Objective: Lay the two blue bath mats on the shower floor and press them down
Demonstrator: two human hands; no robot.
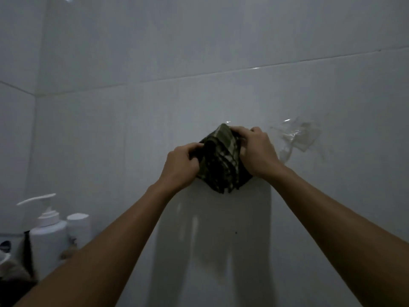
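Both arms reach up to the white tiled wall. My left hand (pixel 181 165) and my right hand (pixel 257 149) grip a bunched dark green patterned cloth (pixel 221 160) from either side, holding it against the wall at the middle of the view. A shiny point shows at the cloth's top edge; what it is I cannot tell. No blue bath mat and no shower floor are in view.
A clear plastic wall hook (pixel 296 138) sticks to the tile just right of my right hand. At the lower left stand a white pump bottle (pixel 47 235) and a white capped bottle (pixel 78 227). A dim wall corner (pixel 35 96) runs up the left.
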